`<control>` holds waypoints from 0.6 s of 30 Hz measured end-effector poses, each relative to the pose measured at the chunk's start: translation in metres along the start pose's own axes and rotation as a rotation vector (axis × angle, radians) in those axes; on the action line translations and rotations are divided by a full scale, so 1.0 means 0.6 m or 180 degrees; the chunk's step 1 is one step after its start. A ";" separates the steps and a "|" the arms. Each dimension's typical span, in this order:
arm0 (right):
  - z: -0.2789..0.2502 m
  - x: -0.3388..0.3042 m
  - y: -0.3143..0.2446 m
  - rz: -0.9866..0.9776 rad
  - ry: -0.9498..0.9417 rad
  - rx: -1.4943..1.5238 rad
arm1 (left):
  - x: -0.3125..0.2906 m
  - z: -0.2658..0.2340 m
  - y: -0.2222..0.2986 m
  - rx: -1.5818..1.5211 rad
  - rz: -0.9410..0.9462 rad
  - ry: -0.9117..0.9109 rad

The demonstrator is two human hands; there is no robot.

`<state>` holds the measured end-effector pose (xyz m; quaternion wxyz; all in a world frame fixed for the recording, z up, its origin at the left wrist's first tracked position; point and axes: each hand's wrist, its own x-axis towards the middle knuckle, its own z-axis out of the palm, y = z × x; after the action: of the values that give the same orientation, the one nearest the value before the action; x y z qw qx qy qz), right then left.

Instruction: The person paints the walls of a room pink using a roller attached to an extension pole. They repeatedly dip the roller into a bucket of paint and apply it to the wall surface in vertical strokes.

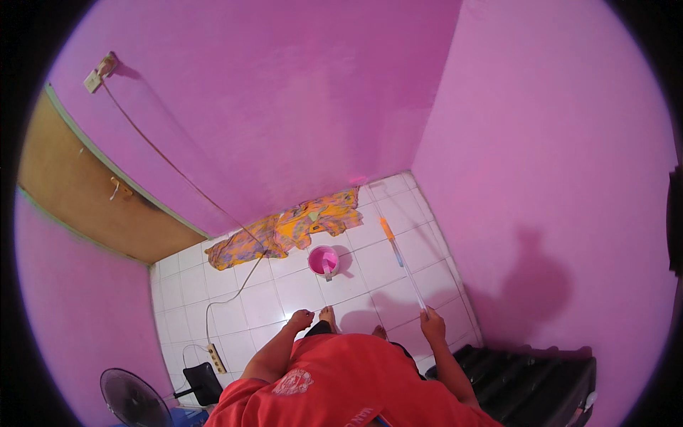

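Observation:
My right hand (432,326) is closed around the near end of a long thin pole (414,286). The pole slants up and away over the tiles, pale along its shaft, then blue, then orange at the far end; I cannot make out its exact kind. My left hand (302,319) hangs by my left foot with its fingers curled in and nothing visible in them. Ahead of me on the floor stands a small bucket (314,270) with pink paint inside. A pale, flat-looking tool (327,266), smeared pink, leans in it against the near rim.
An orange patterned cloth (313,220) lies along the far wall's base. A cable (171,161) runs from a wall socket (93,81) across the cloth to a power strip (217,359). A fan (134,398) stands lower left, a black rack (526,377) lower right. A brown door (92,171) is left.

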<state>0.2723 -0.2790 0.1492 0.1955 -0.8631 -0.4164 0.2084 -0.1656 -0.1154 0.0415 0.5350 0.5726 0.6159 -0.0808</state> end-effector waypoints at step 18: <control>0.011 -0.042 0.001 -0.0662 -0.0250 0.0137 | 0.031 0.038 -0.139 0.1351 0.0091 -0.0265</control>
<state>0.2549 -0.2984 0.1485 0.2181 -0.8020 -0.5065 0.2295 -0.2148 -0.1477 -0.0248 0.4285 0.6773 0.5543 -0.2247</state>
